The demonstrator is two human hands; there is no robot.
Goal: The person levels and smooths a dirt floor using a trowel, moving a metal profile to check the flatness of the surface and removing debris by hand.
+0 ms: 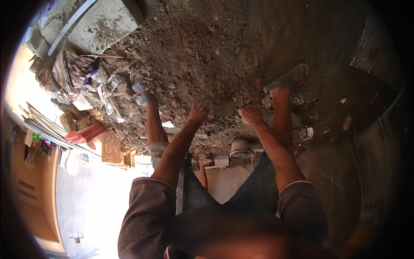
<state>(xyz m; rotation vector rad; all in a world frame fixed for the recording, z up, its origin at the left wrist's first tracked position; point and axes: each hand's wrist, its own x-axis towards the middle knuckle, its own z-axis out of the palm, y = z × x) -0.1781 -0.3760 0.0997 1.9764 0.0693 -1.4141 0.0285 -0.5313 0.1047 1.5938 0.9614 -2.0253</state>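
Observation:
Both my hands are low over the loose brown soil [202,64], between my sandalled feet. My left hand [199,114] is closed, knuckles toward the soil. To its right, my right hand [250,115] is also curled closed. A dim, flat, soil-coloured shape [224,108] spans the gap between them; its edges blend into the ground, so I cannot make out its kind. The fingertips of both hands are hidden, and the hands look slightly blurred.
A grey bucket [240,146] stands near a pale block [221,161] and another person's foot [205,163]. Left are a striped cloth [71,71], plastic scraps [108,88], a red plastic piece [86,134] and a concrete slab [105,28]. A wall [332,168] runs at lower right.

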